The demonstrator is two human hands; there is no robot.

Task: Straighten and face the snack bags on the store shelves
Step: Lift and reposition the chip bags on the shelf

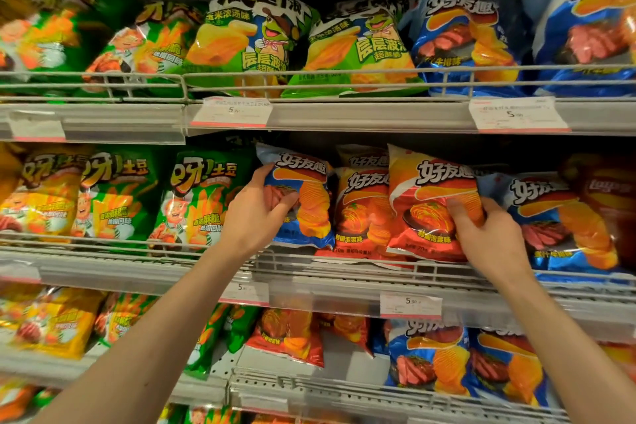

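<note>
Head view, middle shelf, and both hands are in among the snack bags. Take the wire rail (344,267) along that shelf's front as the mark: just above it the left hand (256,213) grips a blue bag (303,196), thumb across its face, fingers curled round its left edge. Further right along the rail, the right hand (488,234) pinches the lower right corner of a red bag (430,206), thumb on the front. Between the two stands a second red bag (361,210), partly tucked behind its neighbour.

The held red bag leans, its top tipped left; the blue one looks close to upright. To do this well, I'd say: ease the red bag's base down behind the rail, square it so the logo faces out, and keep the squeeze light, because these puffed bags crumple. The blue sits among reds; it may belong elsewhere.
</note>
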